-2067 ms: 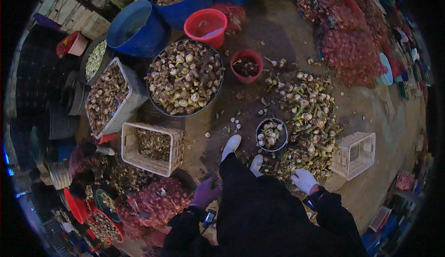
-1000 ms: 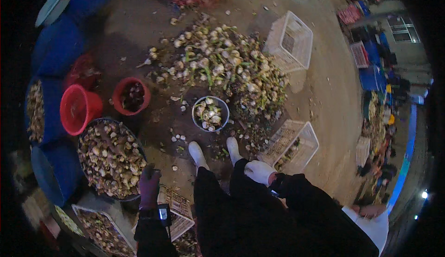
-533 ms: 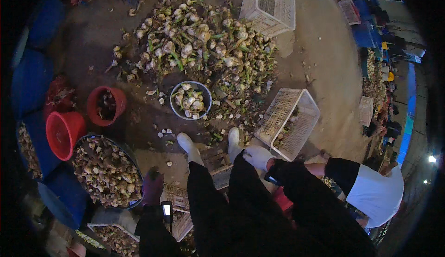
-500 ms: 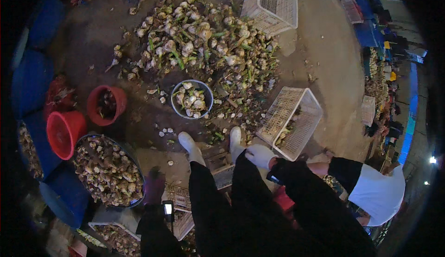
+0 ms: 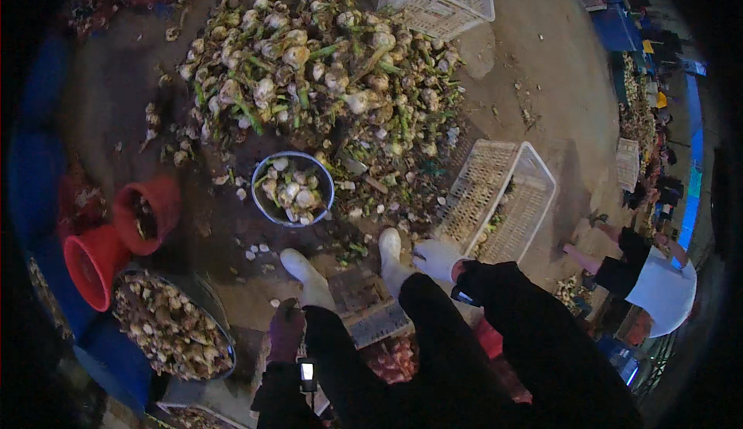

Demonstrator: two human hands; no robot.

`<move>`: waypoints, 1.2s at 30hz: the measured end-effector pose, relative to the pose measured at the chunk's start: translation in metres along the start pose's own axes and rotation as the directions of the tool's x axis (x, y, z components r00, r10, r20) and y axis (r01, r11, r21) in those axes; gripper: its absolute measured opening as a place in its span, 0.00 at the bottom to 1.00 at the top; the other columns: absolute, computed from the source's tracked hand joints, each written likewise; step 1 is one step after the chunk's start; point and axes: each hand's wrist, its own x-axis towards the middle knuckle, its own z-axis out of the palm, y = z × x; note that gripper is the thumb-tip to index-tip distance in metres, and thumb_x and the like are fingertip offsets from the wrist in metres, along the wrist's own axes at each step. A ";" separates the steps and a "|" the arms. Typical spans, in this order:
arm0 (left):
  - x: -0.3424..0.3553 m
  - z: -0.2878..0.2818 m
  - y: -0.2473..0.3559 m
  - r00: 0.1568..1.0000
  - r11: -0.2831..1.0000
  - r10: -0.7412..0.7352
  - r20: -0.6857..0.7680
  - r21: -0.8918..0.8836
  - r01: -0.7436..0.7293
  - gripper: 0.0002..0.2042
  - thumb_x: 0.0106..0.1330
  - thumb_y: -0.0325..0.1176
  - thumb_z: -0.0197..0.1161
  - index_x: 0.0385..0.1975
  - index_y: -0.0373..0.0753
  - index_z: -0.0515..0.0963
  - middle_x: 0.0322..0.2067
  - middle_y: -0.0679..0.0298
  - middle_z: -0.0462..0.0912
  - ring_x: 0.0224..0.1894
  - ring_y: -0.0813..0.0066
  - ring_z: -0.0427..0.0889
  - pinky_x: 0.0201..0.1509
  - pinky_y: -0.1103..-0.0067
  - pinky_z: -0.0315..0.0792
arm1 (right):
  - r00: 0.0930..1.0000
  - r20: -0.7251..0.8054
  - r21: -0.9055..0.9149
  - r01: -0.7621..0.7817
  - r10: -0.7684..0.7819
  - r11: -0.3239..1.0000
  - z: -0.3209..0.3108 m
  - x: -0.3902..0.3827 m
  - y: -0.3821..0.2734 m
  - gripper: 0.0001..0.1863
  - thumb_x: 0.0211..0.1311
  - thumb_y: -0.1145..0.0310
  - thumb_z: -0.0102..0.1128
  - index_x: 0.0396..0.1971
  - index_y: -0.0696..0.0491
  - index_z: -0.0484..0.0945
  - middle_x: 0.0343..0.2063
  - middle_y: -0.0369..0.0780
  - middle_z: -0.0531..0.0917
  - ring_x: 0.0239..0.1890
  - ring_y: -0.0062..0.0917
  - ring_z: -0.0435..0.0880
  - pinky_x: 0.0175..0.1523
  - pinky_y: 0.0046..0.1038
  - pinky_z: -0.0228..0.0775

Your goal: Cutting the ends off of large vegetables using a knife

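My right hand (image 5: 437, 260), in a white glove, is beside my right knee, with a white plastic crate (image 5: 495, 204) just beyond it. Its fingers look loosely apart, with nothing visible in them. My left hand (image 5: 286, 328), in a dark purplish glove, is at my left knee; its fingers are too dark to read. Ahead of my white boots (image 5: 308, 274) stands a round basin (image 5: 331, 197) holding trimmed garlic bulbs (image 5: 290, 193). Beyond it spreads a large heap of garlic with stalks (image 5: 309, 65).
Two red buckets (image 5: 97, 274) stand at left, near a large tub (image 5: 224, 348) full of garlic pieces. Another white crate (image 5: 441, 11) is behind the heap. At right, a person in a white top (image 5: 662, 293) bends over. A low wooden stool-like piece (image 5: 371, 317) lies between my legs.
The view has shifted, so the heap looks nearer and the basin lower left. My left hand has come up to my left knee. The person at right has moved away from me.
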 end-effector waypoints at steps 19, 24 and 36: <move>0.335 -0.041 -0.041 0.902 0.880 0.320 -0.291 0.443 -0.169 0.19 0.58 0.34 0.62 0.50 0.39 0.74 0.41 0.49 0.80 0.42 0.55 0.81 0.40 0.65 0.75 | 0.956 -0.244 -0.180 0.120 -0.162 0.976 0.079 0.311 0.094 0.14 0.56 0.60 0.57 0.37 0.54 0.75 0.34 0.48 0.78 0.38 0.45 0.79 0.42 0.43 0.72; 0.409 -0.062 -0.078 0.856 0.684 0.440 -0.271 0.719 -0.124 0.21 0.57 0.35 0.63 0.52 0.40 0.73 0.44 0.49 0.79 0.45 0.52 0.80 0.46 0.63 0.74 | 0.962 -0.203 -0.218 0.139 -0.184 0.966 0.091 0.347 0.098 0.18 0.55 0.57 0.60 0.39 0.55 0.73 0.33 0.48 0.78 0.39 0.43 0.79 0.41 0.43 0.71; 0.336 -0.118 -0.161 0.907 0.738 0.261 -0.330 0.674 0.033 0.22 0.58 0.34 0.61 0.53 0.35 0.72 0.48 0.48 0.78 0.52 0.49 0.76 0.56 0.65 0.70 | 0.889 -0.400 -0.333 0.087 -0.224 0.939 0.128 0.369 0.129 0.25 0.51 0.58 0.65 0.45 0.56 0.69 0.43 0.47 0.76 0.40 0.41 0.81 0.43 0.39 0.74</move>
